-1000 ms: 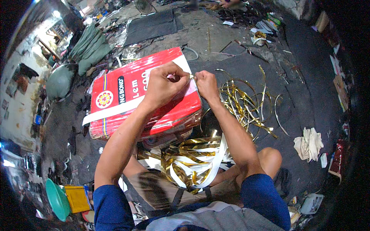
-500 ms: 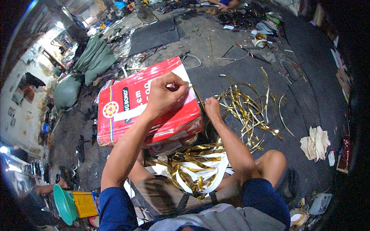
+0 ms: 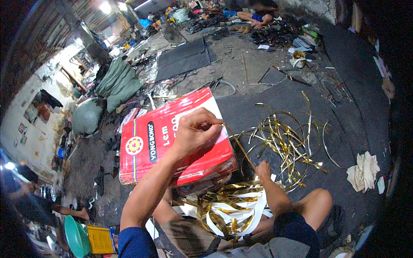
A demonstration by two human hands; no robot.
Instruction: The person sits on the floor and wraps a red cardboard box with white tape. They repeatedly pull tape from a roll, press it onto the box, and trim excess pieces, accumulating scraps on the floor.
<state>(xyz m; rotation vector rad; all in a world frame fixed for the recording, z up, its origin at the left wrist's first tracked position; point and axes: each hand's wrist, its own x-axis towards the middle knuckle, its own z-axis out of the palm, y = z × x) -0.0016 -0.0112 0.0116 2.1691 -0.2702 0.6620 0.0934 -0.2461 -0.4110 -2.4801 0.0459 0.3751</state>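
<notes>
A red cardboard box [image 3: 146,165] with a white panel lies in front of me. Above its right edge my left hand [image 3: 195,131] is closed, thumb and forefinger pinching the end of a narrow gold strip [image 3: 241,148]. The strip runs taut, down and to the right, to my right hand [image 3: 263,170], whose fingers are curled shut around it. Between my legs, below the box, lies a heap of wider gold and white strips [image 3: 230,206]. To the right of the box, a loose tangle of thin gold strips [image 3: 286,142] spreads over the dark floor covering.
A crumpled cream cloth [image 3: 363,172] lies at the right. Lower left are a green basin [image 3: 76,236] and a yellow container [image 3: 101,238]. Grey-green sacks [image 3: 88,116] stand at the left, and a dark mat [image 3: 183,58] lies beyond the box. Another person [image 3: 254,18] is at the far back.
My right hand has moved down and away from my left, stretching the gold strip between them. A white strip across the box's printed face no longer shows there. The view has tilted upward.
</notes>
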